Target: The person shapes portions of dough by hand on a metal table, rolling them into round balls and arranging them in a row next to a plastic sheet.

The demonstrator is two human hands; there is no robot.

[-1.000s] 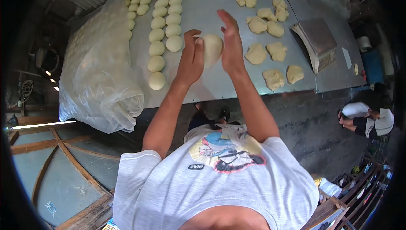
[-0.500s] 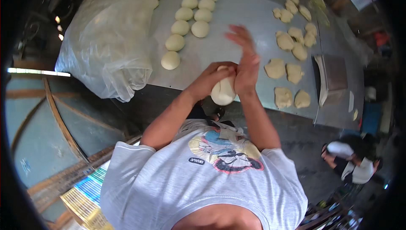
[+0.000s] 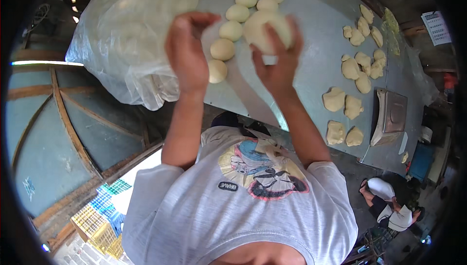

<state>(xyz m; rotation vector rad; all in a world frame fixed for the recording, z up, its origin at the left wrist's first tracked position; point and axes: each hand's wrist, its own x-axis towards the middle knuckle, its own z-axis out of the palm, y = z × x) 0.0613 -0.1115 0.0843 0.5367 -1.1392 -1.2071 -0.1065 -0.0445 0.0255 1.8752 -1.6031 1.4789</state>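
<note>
My right hand (image 3: 279, 65) grips a large smooth dough ball (image 3: 265, 29), fingers curved round its right side, raised over the metal table (image 3: 301, 46). To its left, my left hand (image 3: 187, 51) is lifted, holding nothing; its fingers are apart and a little blurred. Between the hands, two rows of smooth round dough balls run away from me; the nearest ball (image 3: 217, 71) lies beside my left wrist. The held ball hides part of the right row. On the right side of the table lie several rough dough pieces (image 3: 334, 99) in small groups.
A clear plastic sheet (image 3: 126, 46) covers the table's left part, over more dough balls. A scale with a metal plate (image 3: 395, 113) stands at the right edge. Yellow and blue crates (image 3: 97, 221) sit at lower left. Another person (image 3: 391, 201) is low down at lower right.
My hands have parted and moved up over the table. The dough ball, earlier between both hands near the table edge, is now in my right hand alone, close to the rows.
</note>
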